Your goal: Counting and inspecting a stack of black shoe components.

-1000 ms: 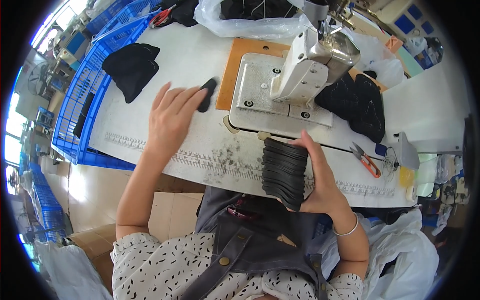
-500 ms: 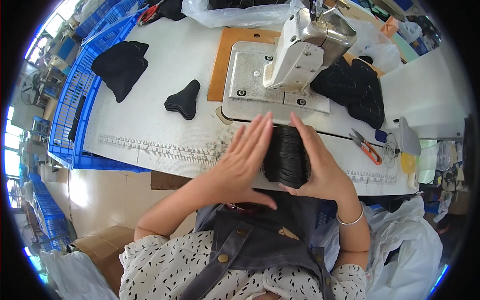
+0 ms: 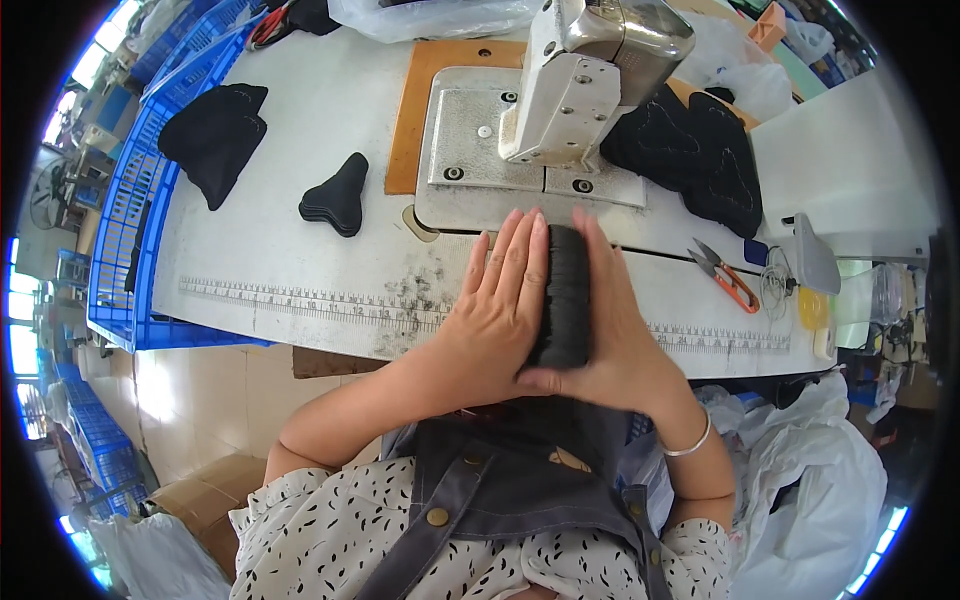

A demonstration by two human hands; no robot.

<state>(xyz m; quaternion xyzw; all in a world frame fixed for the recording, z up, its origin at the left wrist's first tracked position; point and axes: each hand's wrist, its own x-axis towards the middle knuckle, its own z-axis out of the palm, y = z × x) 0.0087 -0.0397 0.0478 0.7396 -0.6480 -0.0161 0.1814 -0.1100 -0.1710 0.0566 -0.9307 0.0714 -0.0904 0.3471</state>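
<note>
Pressing from both sides, the left hand (image 3: pixel 505 305) and right hand (image 3: pixel 615 330) clamp a stack of black fabric pieces (image 3: pixel 562 295) between flat palms at the near edge of the worktop (image 3: pixel 300 250), just in front of the sewing machine (image 3: pixel 580 80). Fingers of both hands lie straight and together along the stack's flanks; the right thumb hooks under its near end. The stack stands on edge, touching the worktop by the printed ruler strip (image 3: pixel 300 300).

Judgement: the step in hand appears to be squaring up the pieces into an even bundle. The next move would call for steady, even pressure so that no piece slips out of line.

Noted nearby: a smaller pile of black pieces (image 3: pixel 338 197) to the left, well apart; a black fabric heap (image 3: pixel 215 140) further left; orange-handled snips (image 3: pixel 728 275) to the right.
</note>
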